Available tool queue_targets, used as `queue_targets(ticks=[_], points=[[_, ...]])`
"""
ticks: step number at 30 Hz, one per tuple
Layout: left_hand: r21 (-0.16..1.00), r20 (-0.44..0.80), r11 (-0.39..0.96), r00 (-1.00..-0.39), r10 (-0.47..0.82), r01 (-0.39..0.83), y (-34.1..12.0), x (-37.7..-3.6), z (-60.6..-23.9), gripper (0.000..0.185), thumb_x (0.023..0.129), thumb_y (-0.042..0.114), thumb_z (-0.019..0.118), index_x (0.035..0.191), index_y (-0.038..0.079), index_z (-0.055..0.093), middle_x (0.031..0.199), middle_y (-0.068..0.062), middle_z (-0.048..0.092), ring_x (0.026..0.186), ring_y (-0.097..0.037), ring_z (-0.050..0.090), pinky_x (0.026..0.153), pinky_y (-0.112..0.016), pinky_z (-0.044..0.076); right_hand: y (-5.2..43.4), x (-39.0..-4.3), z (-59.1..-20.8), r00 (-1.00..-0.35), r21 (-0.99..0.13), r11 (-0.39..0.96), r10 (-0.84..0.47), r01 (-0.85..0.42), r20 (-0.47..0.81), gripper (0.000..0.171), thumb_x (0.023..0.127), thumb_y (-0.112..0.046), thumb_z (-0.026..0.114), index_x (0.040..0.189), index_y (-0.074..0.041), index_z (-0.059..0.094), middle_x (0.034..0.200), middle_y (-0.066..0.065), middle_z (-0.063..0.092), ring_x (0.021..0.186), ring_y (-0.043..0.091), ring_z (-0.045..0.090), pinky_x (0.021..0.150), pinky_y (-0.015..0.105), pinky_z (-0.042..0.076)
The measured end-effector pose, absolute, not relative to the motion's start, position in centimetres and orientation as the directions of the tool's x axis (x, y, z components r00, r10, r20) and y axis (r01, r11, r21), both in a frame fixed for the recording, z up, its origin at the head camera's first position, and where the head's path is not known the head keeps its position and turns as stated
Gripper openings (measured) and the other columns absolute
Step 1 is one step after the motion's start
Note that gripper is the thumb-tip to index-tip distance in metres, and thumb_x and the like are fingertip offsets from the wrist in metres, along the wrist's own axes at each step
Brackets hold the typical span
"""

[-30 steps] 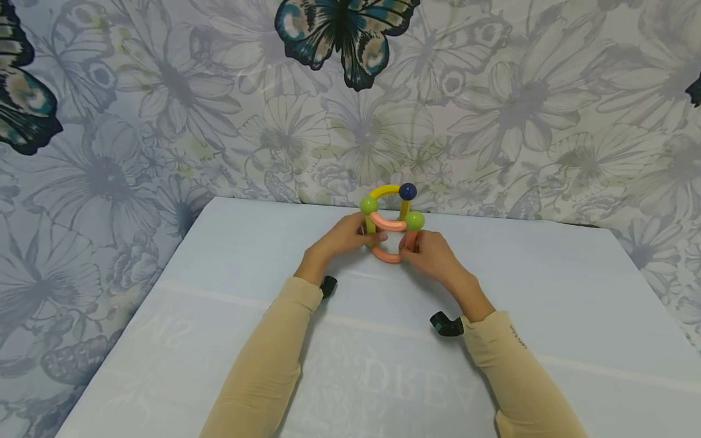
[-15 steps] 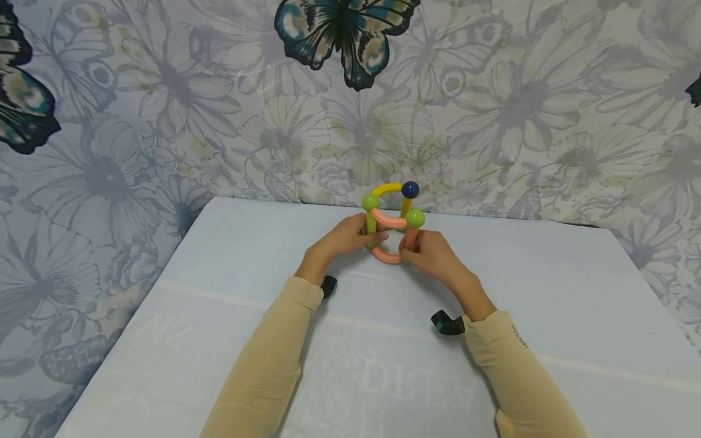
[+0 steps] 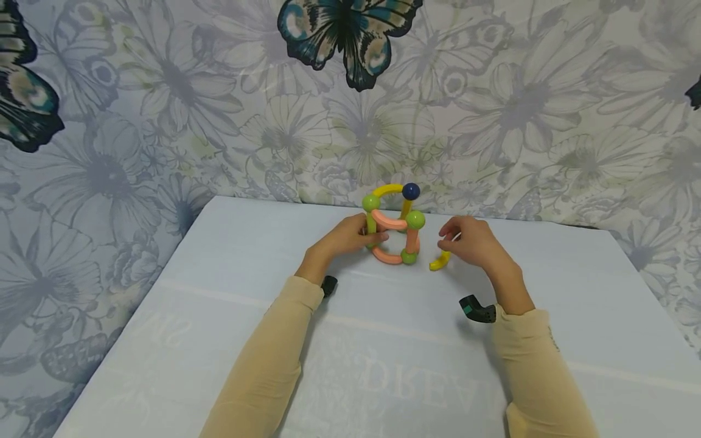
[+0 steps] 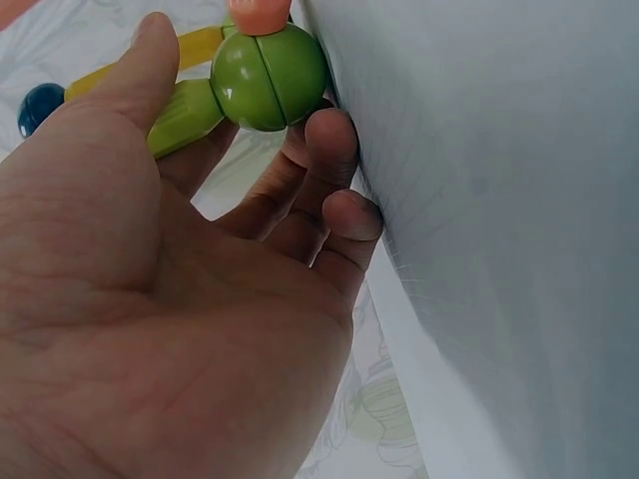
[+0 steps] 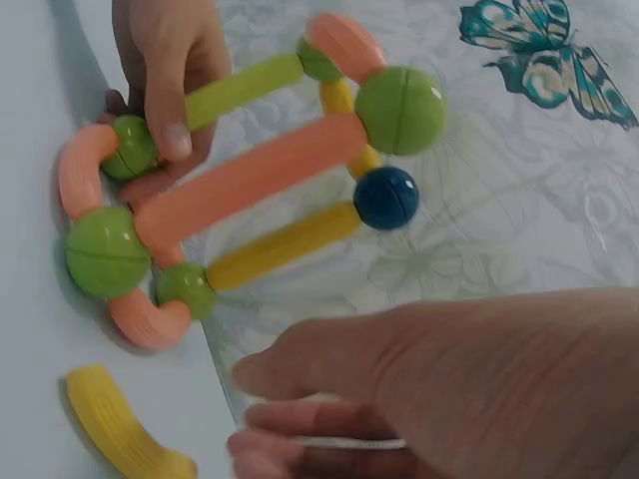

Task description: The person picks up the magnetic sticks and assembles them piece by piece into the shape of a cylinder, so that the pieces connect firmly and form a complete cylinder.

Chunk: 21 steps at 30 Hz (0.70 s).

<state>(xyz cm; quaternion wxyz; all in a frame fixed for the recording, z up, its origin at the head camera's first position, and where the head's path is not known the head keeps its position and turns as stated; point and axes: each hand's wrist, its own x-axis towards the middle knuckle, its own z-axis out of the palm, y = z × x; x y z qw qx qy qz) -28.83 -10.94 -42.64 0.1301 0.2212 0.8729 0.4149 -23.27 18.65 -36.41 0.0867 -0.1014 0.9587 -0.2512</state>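
A frame of magnetic rods and balls stands on the table in the head view. Its parts include green balls (image 3: pixel 416 219), a dark blue ball (image 3: pixel 411 191), curved salmon rods (image 3: pixel 390 221) and a curved yellow rod (image 3: pixel 389 189) on top. My left hand (image 3: pixel 347 234) holds the frame's left side, thumb and fingers about the upright light-green rod (image 5: pixel 245 92). Right of the frame, my right hand (image 3: pixel 473 242) hovers with fingers loosely bent and nothing gripped. A loose curved yellow rod (image 5: pixel 125 424) lies on the table, apart from those fingers in the right wrist view.
A white cloth (image 3: pixel 383 328) covers the table, whose back edge meets a floral-patterned wall (image 3: pixel 246 121). Butterfly decorations (image 3: pixel 350 36) hang on the wall. A black wrist camera (image 3: pixel 477 309) sits at the right wrist.
My right hand has let go of the frame's lower right side and moved right. The loose yellow rod now shows under it. My left hand keeps its hold.
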Motion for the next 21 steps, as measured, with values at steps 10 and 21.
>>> queue_targets(ticks=[10, 21], points=[[0.78, -0.042, 0.561, -0.871, 0.49, 0.278, -11.1, -29.1, -43.1, 0.035, 0.102, 0.043, 0.07, 0.118, 0.013, 0.063, 0.112, -0.005, 0.065, 0.097, -0.022, 0.056, 0.085, -0.035, 0.047, 19.2, -23.8, -37.5, -0.92, -0.426, 0.899, -0.078, 0.101, -0.383, 0.042, 0.096, -0.039, 0.075, 0.101, 0.001, 0.067, 0.081, 0.007, 0.075, 0.07, 0.016, 0.07, 0.07, 0.03, 0.051], [0.777, -0.043, 0.565, -0.872, 0.488, 0.277, -10.9, -29.1, -42.8, 0.035, 0.101, 0.043, 0.071, 0.118, 0.013, 0.064, 0.113, -0.005, 0.066, 0.099, -0.022, 0.057, 0.088, -0.036, 0.047, 18.2, -23.7, -38.7, -0.964, -0.439, 0.89, 0.008, 0.128, -0.266, 0.036, 0.093, -0.031, 0.075, 0.099, 0.005, 0.073, 0.079, 0.01, 0.074, 0.067, 0.018, 0.066, 0.064, 0.031, 0.051]])
